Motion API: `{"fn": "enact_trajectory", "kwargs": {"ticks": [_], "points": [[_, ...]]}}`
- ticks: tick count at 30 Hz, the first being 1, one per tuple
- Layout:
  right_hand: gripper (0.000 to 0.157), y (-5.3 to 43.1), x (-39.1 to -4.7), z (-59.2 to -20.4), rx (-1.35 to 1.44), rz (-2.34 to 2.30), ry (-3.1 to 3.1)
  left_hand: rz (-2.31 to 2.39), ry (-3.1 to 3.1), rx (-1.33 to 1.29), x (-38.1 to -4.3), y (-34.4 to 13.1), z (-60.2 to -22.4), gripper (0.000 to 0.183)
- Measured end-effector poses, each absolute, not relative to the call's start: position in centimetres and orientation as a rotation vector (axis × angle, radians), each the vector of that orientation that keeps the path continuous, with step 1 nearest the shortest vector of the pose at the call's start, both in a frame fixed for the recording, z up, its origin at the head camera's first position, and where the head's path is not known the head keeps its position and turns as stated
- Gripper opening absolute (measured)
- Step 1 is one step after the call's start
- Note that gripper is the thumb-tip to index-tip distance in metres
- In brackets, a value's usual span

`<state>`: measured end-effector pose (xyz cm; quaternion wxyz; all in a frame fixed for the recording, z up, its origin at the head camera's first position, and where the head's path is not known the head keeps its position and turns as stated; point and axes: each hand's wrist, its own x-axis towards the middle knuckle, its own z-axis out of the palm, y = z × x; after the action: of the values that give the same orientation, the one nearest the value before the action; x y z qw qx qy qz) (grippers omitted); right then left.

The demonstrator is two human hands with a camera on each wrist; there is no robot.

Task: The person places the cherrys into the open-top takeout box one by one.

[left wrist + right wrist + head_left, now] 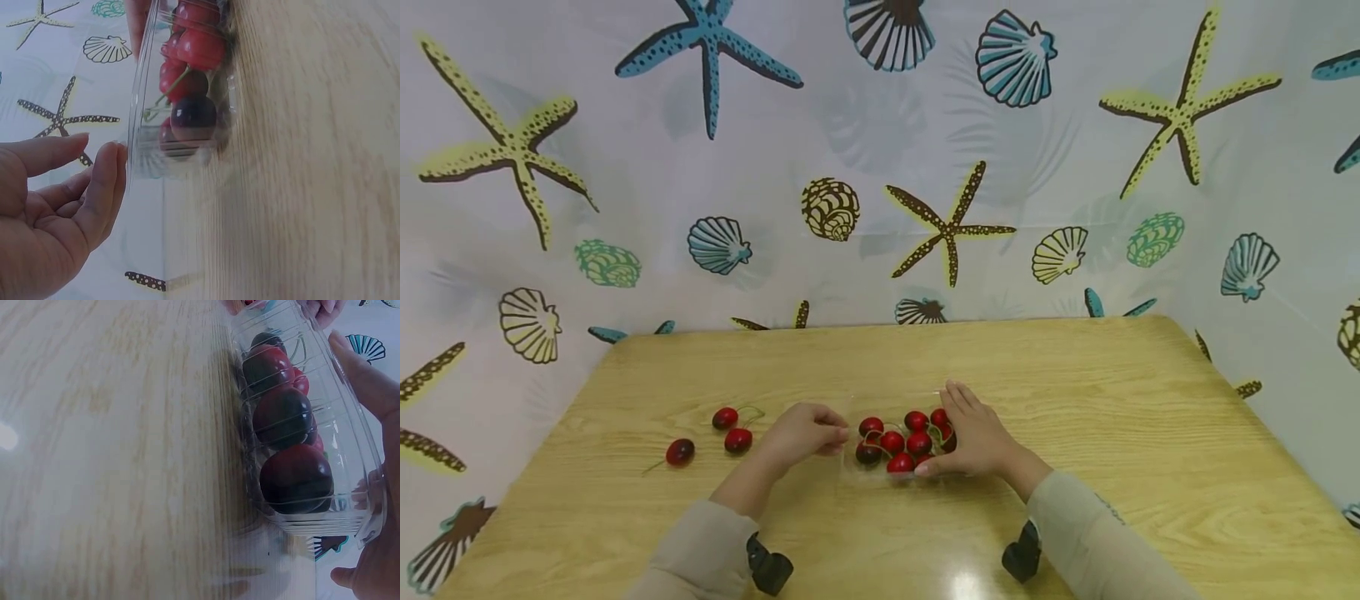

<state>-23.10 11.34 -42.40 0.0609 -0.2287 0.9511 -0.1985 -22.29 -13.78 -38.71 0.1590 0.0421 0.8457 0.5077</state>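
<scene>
A clear plastic container (880, 477) holding several dark red cherries (892, 442) sits on the table, its stems showing among the fruit. At its left end, my left hand (808, 432) has its fingertips right at the rim, the thumb apart from the fingers in the left wrist view. Across the right end lies my right hand (981, 437), thumb along the near rim and outstretched fingers toward the far rim. Close up in the right wrist view, cherries (297, 478) show through the ribbed wall, and the right thumb (359, 369) lies by the rim.
Three loose cherries (738, 440) with stems lie on the wooden table (1075, 392), left of my left hand. A white cloth (850, 283) printed with starfish and shells hangs behind and beside the table. Small black devices (769, 568) are strapped at both wrists.
</scene>
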Motion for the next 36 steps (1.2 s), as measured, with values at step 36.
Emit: {"fn": "enact_trajectory", "kwargs": {"ticks": [36], "points": [[0.110, 11.3, -23.0, -42.5, -0.687, -0.603, 2.868, 1.518, 2.367, 0.064, -19.6, -21.1, -39.6, 0.037]]}}
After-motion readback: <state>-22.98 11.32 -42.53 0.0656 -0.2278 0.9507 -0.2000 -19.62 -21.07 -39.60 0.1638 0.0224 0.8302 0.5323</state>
